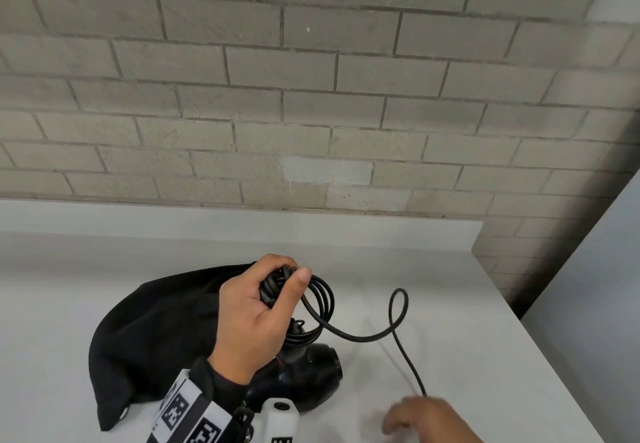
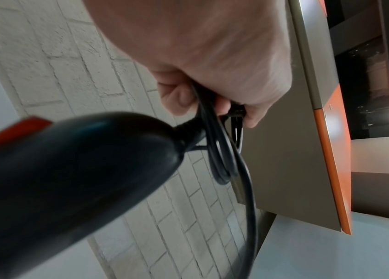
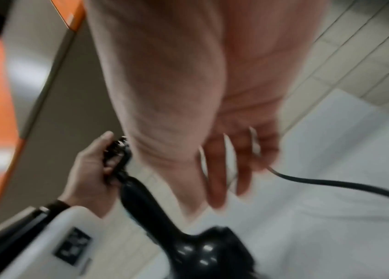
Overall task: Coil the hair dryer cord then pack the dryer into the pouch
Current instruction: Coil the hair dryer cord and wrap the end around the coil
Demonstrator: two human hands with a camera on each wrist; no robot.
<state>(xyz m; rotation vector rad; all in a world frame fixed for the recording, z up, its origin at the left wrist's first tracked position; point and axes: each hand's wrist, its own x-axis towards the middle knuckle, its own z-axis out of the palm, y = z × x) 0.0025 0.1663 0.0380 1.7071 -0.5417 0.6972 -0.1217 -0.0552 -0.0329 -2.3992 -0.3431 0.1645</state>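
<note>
Several loops of black cord [image 1: 320, 299] sat bunched in the left hand [image 1: 254, 318], whose fingers and thumb were curled round them, a grip that judging by its tightness was meant to keep the finished turns from springing apart while more cord was fed in. In the left wrist view the loops hung below the fist beside the strain relief at the end of the dryer's handle, so the coil was being built right against the hair dryer [image 1: 304, 377] itself, which dangled under that hand, nozzle toward the right edge of the counter [image 1: 485, 338]. From the coil one free length of cord ran out over the counter, rose in a single loose loop and came back down to the right hand [image 1: 424, 416] near the front edge. That hand's grip was blurred in both views that showed it; the fingers looked loosely bent with the cord passing at them, but whether they pinched it I cannot tell. Probably it was guiding the slack toward the next turn. The cord looked smooth, round and fairly stiff, holding its curves instead of lying limp. The dryer was glossy black with a short round barrel. Behind the left hand, toward the left side of the counter, the black fabric pouch [image 1: 149, 335] lay slumped and flat, the dryer not yet inside it.
</note>
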